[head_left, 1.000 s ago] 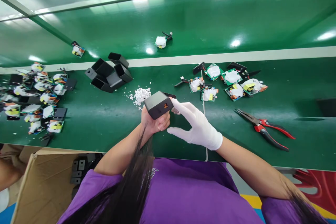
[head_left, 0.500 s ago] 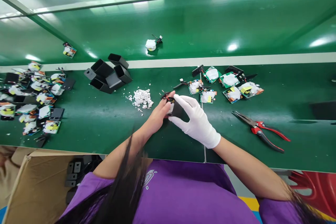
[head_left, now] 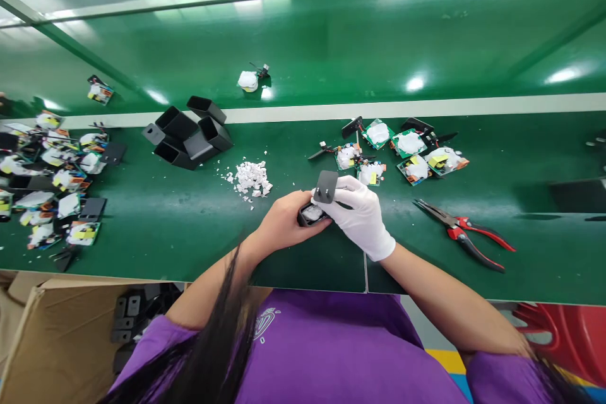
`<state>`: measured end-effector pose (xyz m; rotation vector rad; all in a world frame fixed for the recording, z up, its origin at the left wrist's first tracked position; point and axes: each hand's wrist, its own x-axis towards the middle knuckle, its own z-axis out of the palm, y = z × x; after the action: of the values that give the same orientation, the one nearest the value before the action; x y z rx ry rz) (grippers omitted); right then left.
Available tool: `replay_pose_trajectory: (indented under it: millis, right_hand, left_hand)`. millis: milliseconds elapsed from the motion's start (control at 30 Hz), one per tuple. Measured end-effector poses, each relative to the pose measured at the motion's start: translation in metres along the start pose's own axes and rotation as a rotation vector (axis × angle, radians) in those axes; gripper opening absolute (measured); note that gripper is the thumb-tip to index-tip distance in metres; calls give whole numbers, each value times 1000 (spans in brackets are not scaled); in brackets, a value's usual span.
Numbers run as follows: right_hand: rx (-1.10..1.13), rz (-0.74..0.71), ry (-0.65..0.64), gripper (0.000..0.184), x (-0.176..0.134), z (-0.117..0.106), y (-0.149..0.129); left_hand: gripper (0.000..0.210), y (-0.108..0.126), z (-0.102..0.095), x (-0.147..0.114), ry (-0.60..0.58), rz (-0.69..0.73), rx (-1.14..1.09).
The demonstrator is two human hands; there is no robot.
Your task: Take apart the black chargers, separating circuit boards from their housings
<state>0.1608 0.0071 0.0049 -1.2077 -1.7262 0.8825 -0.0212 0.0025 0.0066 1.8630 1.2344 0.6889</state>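
My bare left hand (head_left: 283, 222) is wrapped round a black charger housing (head_left: 310, 214) tilted toward me. White filler shows inside its open end. My right hand (head_left: 360, 213), in a white glove, pinches a black end cap (head_left: 326, 187) with two metal pins, held just above the housing's mouth. Whether a wire joins cap and housing is hidden. Beyond my hands lie several green circuit boards (head_left: 409, 142) with white filler and black plug parts. A heap of white crumbs (head_left: 253, 178) sits left of my hands.
Black empty housings (head_left: 189, 136) stand at the back left. Many more boards (head_left: 69, 205) cover the far left. Red-handled long-nose pliers (head_left: 459, 230) lie to the right. A cardboard box (head_left: 66, 334) is below the table's left edge, a red stool (head_left: 568, 334) at lower right.
The housing has turned so its open end faces me. My right hand now holds the pinned cap above it; before, that hand was at the housing's side. The view has shifted slightly.
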Motion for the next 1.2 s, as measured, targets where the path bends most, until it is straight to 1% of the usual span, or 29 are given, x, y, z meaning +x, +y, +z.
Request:
replay_pose_trajectory:
  millis: [133,200,233,300,367,400,433,467,500,533,567,600,633,700,800,867,967,1033,1100,1167,1200]
  right_hand:
    - [-34,56,38,34,-3,3,3]
    - [-37,71,44,39,2,4,4]
    - [-39,71,17,41,6,2,3]
    - [-53,61,-128,44,13,-12,-1]
    - [-134,52,-284,40,16,-40,-7]
    - [-216,57,-314,35,12,-59,-10]
    - [-334,77,-281,29,5,-80,-12]
    - [-458,111,-205,24,-5,-101,-13]
    - [-571,145,-143,24,-19,-121,-12]
    - [-676,167,-107,25,-34,-139,-8]
    - [-776,193,-98,28,-50,-154,-1]
    - [-861,187,-110,34,-65,-164,7]
    - [-920,174,-118,36,-79,-170,17]
    - [-965,160,-53,34,-99,-172,35]
    - [-1023,151,88,30,-114,-162,50]
    - [-1089,125,107,31,-118,-157,53]
    - [-1102,28,76,31,-121,-159,58]
    - [-1033,-29,119,30,-121,-160,61]
    - [-917,-33,195,30,-118,-159,59]
    - [-761,42,249,31,-112,-152,49]
    - [-661,109,250,33,-107,-147,42]
  left_hand:
    - [31,9,0,-1,-93,-162,-105]
    - [31,9,-1,0,-121,-208,-143]
    - [30,8,-2,1,-130,-220,-163]
    - [32,4,-4,1,-140,-254,-212]
    - [37,-1,-5,0,-151,-303,-294]
    - [39,-4,-6,0,-156,-326,-342]
    - [41,-6,-6,-1,-155,-340,-383]
    - [42,-7,-6,-2,-152,-348,-409]
    - [42,-7,-6,-2,-145,-352,-420]
    - [42,-7,-5,-3,-139,-355,-413]
    - [43,-6,-4,-3,-137,-358,-395]
    - [43,-4,-3,-3,-138,-360,-370]
    - [42,-2,-1,-2,-144,-359,-343]
    - [41,2,2,-1,-152,-341,-303]
    - [41,5,5,0,-135,-295,-298]
    - [41,6,6,0,-114,-279,-311]
    - [42,4,6,-1,-108,-267,-331]
    - [43,4,6,-2,-123,-258,-346]
    - [43,3,6,-3,-143,-251,-350]
    - [43,3,6,-4,-160,-249,-332]
    - [43,4,6,-5,-166,-249,-318]
